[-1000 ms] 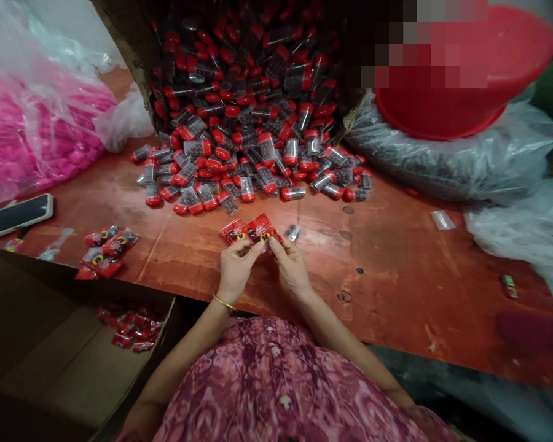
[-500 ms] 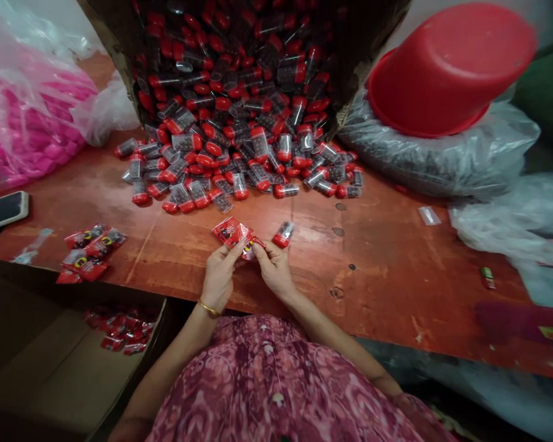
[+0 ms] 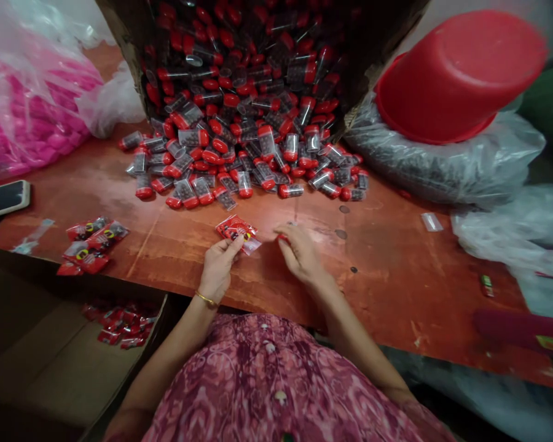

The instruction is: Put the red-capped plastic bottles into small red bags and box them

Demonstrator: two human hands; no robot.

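Observation:
My left hand (image 3: 217,265) pinches a red printed plastic packet (image 3: 236,229) between thumb and fingers, just above the tabletop. To its right, the fingers of my right hand (image 3: 301,253) are closed around a small clear container with a red cap (image 3: 281,237); only a bit of red shows, the rest being covered by the hand. Beyond both hands lies a big heap of similar red-capped clear containers (image 3: 198,138) with dark contents, spilling from a cardboard box (image 3: 128,46). A small pile of filled red packets (image 3: 92,242) lies to the left of my left hand.
Below the table's left edge, an open carton (image 3: 59,362) holds more red packets. A phone (image 3: 4,199) and a bag of pink pieces (image 3: 32,116) are at left. At right, a red bucket (image 3: 461,73) sits upside down on a filled plastic bag (image 3: 424,169).
My right hand has left the packet, moved right and closed on the red-capped container lying there. My left hand keeps the packet in about the same place. The view has shifted slightly.

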